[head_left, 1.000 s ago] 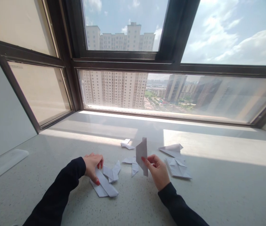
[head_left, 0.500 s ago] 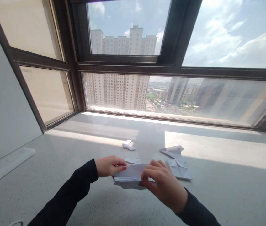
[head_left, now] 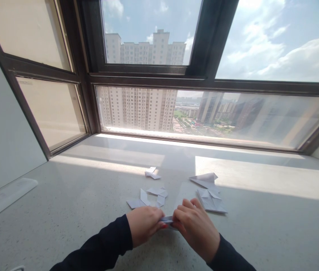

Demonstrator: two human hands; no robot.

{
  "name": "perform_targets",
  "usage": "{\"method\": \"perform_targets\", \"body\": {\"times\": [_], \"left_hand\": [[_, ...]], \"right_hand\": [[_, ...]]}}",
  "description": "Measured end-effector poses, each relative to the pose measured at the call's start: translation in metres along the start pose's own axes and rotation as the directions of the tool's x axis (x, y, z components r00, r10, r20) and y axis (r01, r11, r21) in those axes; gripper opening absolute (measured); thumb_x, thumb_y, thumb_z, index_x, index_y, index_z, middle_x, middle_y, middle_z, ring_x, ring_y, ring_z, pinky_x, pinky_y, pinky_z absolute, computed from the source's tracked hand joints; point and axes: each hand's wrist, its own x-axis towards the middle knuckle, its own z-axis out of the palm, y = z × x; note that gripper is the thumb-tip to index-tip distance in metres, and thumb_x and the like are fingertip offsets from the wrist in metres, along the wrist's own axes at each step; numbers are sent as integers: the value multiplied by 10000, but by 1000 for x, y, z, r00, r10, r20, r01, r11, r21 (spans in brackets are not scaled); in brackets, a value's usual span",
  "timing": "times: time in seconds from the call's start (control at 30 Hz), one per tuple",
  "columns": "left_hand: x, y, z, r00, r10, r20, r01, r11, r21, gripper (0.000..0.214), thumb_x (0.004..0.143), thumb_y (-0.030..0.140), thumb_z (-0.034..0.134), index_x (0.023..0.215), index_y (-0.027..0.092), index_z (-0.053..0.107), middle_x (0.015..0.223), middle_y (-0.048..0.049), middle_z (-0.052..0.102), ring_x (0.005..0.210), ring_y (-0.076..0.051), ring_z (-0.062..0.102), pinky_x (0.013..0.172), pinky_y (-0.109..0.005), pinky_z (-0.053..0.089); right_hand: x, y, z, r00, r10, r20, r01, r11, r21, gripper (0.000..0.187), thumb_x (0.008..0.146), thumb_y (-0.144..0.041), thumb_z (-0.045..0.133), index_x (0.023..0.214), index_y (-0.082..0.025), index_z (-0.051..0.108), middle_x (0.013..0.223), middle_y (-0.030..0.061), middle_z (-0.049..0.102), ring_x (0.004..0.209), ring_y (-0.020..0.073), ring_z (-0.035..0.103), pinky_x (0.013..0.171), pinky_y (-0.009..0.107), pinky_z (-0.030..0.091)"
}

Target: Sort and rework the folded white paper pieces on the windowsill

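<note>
Folded white paper piece (head_left: 167,219), mostly hidden: only a thin, flat, layered edge shows between the two hands, low over the near part of the pale speckled stone sill (head_left: 63,203), close to the person. Sill wide, half in shadow, a sunlit band along the far side under the dark-framed window (head_left: 204,81). Beyond the glass, tall pale apartment blocks and cloudy blue sky. Left hand (head_left: 144,229), in a dark sleeve, fingers curled and closed on the left end of the paper; red-painted nail just visible at the pinch. Right hand (head_left: 196,227), also dark-sleeved, fingers bent down and clamped on the right end; the two hands almost touch each other. On the sill beyond the hands, loose white folded paper shapes: a flat, creased, pointed one (head_left: 211,201) just past the right hand, a winged one (head_left: 205,178) behind it, a cluster of small angular scraps (head_left: 148,197) past the left hand, and a tiny crumpled fold (head_left: 151,173) farther back near the sunlit strip.
</note>
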Motion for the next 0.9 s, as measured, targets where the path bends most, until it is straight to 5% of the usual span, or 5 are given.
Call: {"method": "perform_targets", "body": {"times": [0.27,0.47,0.63,0.77,0.9], "left_hand": [[-1,8,19,985,55,-164,-8,961,275,121,844,139,345,838,163,463,812,-30,547,724,-153,519,649,-258,395],[1,18,37,981,76,-178,2,917,398,112,832,165,349,787,175,450,709,-29,539,654,-177,505,589,-289,375],[3,18,32,987,59,-151,-22,972,234,198,851,320,325,918,186,455,790,-42,569,673,-179,522,581,-286,383],[10,-5,2,972,-71,-223,97,990,107,205,837,289,341,957,194,477,865,-55,577,792,-196,529,685,-303,387],[26,-35,-21,880,-316,-355,332,943,-16,184,819,221,348,905,177,505,823,-51,576,786,-177,529,711,-279,376]], "right_hand": [[-16,8,18,968,27,-249,-11,998,67,264,711,-291,574,949,-189,521,961,62,555,852,197,486,687,304,378],[-33,14,17,993,111,51,-120,960,253,168,767,-259,477,651,-210,589,654,0,611,652,163,542,616,278,393],[-57,55,3,916,331,228,-402,723,563,261,716,-400,500,633,-188,628,600,16,633,587,164,569,530,229,408],[-70,110,-6,847,452,278,-531,708,465,308,667,-464,515,597,-192,640,585,32,635,571,189,566,514,248,399],[-68,139,-5,833,497,243,-552,773,312,277,638,-454,522,595,-209,645,641,48,652,650,226,581,573,278,403]]}}
